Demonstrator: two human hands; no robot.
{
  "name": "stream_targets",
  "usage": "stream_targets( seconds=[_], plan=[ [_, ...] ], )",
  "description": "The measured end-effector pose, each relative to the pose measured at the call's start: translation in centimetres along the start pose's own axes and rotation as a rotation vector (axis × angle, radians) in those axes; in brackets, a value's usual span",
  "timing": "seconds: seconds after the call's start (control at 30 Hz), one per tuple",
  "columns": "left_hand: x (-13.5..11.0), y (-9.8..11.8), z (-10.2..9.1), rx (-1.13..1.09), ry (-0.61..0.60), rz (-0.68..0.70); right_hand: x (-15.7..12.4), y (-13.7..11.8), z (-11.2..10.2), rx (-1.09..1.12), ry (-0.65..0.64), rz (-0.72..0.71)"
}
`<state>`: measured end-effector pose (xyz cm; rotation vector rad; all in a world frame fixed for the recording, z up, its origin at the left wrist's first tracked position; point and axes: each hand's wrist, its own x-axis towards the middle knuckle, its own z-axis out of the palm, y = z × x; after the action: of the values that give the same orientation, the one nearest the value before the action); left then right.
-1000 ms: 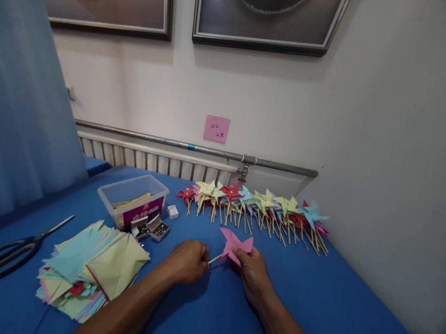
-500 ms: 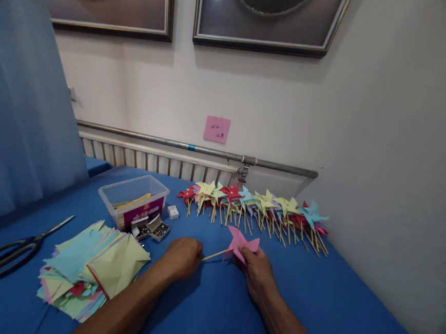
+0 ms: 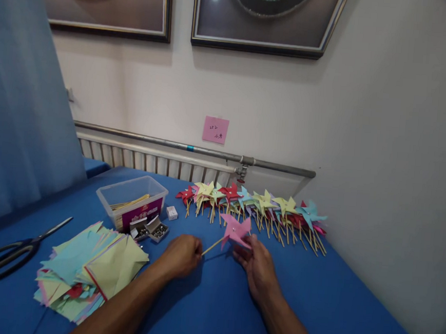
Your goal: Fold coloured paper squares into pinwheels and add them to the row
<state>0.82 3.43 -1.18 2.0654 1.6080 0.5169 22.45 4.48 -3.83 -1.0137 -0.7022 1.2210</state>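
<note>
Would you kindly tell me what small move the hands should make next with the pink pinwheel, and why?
Probably lay the pink pinwheel down beside the row of pinwheels. It looks finished: its sails are folded to the centre, the left hand grips its stick, the right hand touches its sails, and the row lies just behind it.

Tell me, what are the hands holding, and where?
A pink pinwheel: the left hand grips its stick end, the right hand pinches the paper blades.
</note>
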Motion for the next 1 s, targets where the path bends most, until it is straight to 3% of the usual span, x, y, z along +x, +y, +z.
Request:
stream_targets(
  seconds=[0.13,0.3,0.47,0.83,1.0],
  plan=[
    [1.2,-0.3,1.7,-0.423,0.026,-0.135,-0.3,0.6,0.4,-0.125,0.049,-0.042],
    [1.9,0.2,4.7,-0.718,0.039,-0.171,-2.4,1.9,1.4,-0.52,-0.265,-0.181],
    [1.5,0.8,5.7,-0.772,0.035,-0.131,-3.6,2.0,1.8,-0.714,-0.343,-0.219],
    [0.9,1.1,6.3,-0.689,0.002,-0.077,-2.9,2.1,1.8,-0.62,-0.238,-0.164],
    [1.0,1.0,6.5,-0.679,0.036,-0.099,-3.1,2.1,1.8,-0.626,-0.258,-0.172]
  ],
)
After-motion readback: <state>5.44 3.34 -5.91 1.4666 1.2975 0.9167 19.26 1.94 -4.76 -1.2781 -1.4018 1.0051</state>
